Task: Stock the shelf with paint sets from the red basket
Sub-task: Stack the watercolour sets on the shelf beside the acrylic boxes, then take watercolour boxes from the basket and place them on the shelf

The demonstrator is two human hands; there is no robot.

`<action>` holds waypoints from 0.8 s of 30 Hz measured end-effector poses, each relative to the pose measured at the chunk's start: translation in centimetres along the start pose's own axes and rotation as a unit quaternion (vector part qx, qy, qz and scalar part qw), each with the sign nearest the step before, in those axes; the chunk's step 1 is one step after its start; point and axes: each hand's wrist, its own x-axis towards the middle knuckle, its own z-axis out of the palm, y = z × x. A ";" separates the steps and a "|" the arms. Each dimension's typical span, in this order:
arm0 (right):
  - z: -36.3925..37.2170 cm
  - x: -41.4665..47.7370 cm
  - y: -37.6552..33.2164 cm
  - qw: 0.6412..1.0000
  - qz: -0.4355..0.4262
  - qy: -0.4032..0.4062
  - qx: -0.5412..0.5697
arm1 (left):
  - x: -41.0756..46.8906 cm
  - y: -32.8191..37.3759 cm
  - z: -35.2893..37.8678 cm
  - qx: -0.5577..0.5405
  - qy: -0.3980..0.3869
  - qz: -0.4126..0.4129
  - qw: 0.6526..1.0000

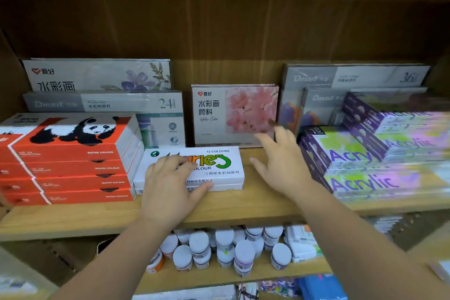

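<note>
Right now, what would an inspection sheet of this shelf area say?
Surface: wooden shelf, boxes along it.
Job's things: two stacked white boxes at the front middle.
Clutter: panda boxes left, acrylic boxes right, pink box behind.
Hands: left hand holds the white boxes; right hand open, blurred, beside them.
Cables: nothing seen.
Surroundings: jars on the lower shelf.
</note>
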 end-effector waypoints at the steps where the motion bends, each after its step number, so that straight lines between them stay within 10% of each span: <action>1: 0.1 -1.7 0.2 0.999 0.018 -0.018 0.022 | 0.0 0.0 -0.1 -0.002 -0.004 0.001 1.000; 15: -2.0 -26.5 3.2 0.964 0.221 -0.144 0.048 | -8.5 8.0 -0.2 -0.232 0.028 0.222 0.947; 24: -2.0 -51.6 13.7 0.830 0.491 -0.245 0.098 | -22.7 20.7 8.7 -0.207 -0.387 0.155 0.885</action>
